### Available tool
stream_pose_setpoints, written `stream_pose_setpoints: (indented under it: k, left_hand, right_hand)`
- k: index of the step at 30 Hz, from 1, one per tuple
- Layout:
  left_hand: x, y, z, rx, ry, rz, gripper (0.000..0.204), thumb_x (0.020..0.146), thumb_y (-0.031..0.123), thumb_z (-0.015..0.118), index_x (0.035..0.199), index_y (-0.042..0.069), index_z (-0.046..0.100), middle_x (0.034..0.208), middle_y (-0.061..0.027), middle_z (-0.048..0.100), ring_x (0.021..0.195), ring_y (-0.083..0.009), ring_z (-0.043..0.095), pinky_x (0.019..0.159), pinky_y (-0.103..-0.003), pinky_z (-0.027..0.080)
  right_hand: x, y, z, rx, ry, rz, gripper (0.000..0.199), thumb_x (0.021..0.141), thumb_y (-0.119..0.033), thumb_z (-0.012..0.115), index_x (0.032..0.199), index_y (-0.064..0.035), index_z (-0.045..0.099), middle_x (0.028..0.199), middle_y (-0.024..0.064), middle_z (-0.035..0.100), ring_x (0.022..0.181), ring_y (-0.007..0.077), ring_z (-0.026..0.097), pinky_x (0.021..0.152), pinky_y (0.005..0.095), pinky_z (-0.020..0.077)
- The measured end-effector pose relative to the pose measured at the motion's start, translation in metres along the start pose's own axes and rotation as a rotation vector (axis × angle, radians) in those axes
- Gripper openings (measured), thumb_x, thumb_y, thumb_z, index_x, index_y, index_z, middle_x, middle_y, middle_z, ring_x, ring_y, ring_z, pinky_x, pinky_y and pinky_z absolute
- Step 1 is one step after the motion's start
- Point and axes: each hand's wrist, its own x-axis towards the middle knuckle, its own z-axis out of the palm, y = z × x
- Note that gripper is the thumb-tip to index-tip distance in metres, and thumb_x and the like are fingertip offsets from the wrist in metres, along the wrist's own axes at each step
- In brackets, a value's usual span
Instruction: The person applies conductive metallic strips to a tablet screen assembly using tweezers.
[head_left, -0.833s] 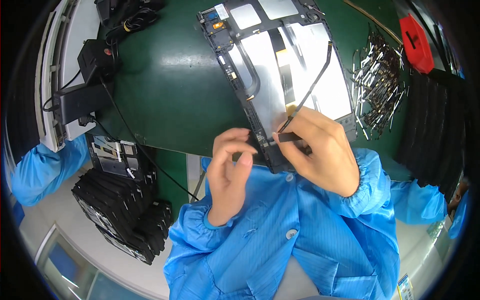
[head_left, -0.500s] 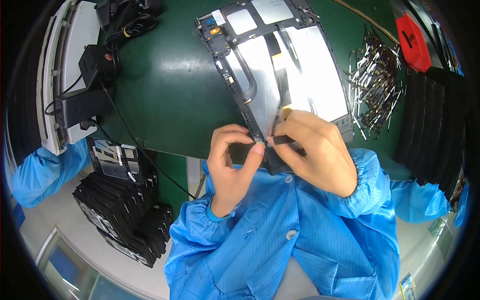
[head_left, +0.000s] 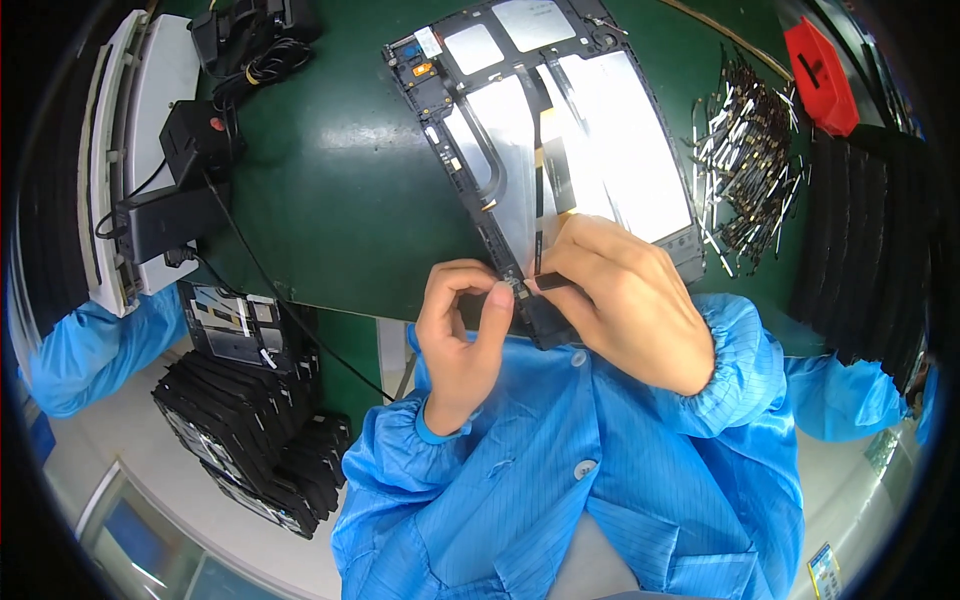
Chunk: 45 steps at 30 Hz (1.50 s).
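While the left hand (head_left: 462,330) presses a fingertip on the near corner of the tablet frame (head_left: 545,150) lying on the green worktop (head_left: 330,180), the right hand (head_left: 625,295) now pinches a small black strip (head_left: 553,282) flat there, the cable no longer raised.

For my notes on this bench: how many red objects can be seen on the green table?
1. A red block lies at the far right corner of the green table, beyond the pile of thin metal strips. Others may be hidden outside the view.
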Motion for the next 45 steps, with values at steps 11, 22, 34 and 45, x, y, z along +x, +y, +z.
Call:
stream_pose_setpoints:
  k: [11,22,34,45]
  left_hand:
    - [0.001,0.001,0.0,0.016,-0.006,-0.012,0.012,0.08,0.0,0.063,0.088,0.0,0.054,0.089,-0.0075,0.054,0.082,-0.0133,0.051,0.075,-0.025,0.041]
    - [0.005,0.004,0.0,0.03,-0.007,0.025,0.014,0.077,0.0,0.066,0.085,0.001,0.055,0.086,-0.0063,0.055,0.078,-0.0132,0.052,0.071,-0.024,0.042]
    - [0.005,0.0,-0.005,0.002,-0.022,0.012,0.009,0.079,-0.001,0.063,0.085,-0.001,0.056,0.087,-0.0089,0.057,0.077,-0.0146,0.053,0.072,-0.025,0.043]
    - [-0.001,0.013,-0.008,0.023,-0.067,0.113,0.008,0.08,0.0,0.063,0.086,-0.001,0.057,0.081,-0.0077,0.058,0.07,-0.0131,0.055,0.066,-0.024,0.044]
  right_hand:
    - [0.005,0.002,-0.003,-0.009,-0.048,-0.029,0.008,0.069,0.0,0.059,0.076,0.0012,0.056,0.078,0.0123,0.05,0.076,0.0321,0.055,0.062,0.0412,0.0457]
    - [-0.004,-0.01,0.006,-0.174,0.08,-0.053,0.01,0.066,-0.001,0.06,0.075,0.0002,0.055,0.077,0.0113,0.049,0.074,0.0297,0.055,0.061,0.0382,0.0473]
    - [0.0,-0.001,-0.005,0.106,-0.07,0.021,0.013,0.068,0.0,0.062,0.08,0.0015,0.057,0.079,0.0136,0.053,0.077,0.0329,0.055,0.066,0.0398,0.0459]
    - [0.002,-0.008,-0.015,0.346,-0.186,0.086,0.011,0.073,0.001,0.061,0.084,0.0003,0.06,0.076,0.0114,0.053,0.061,0.0259,0.054,0.053,0.0333,0.0435]
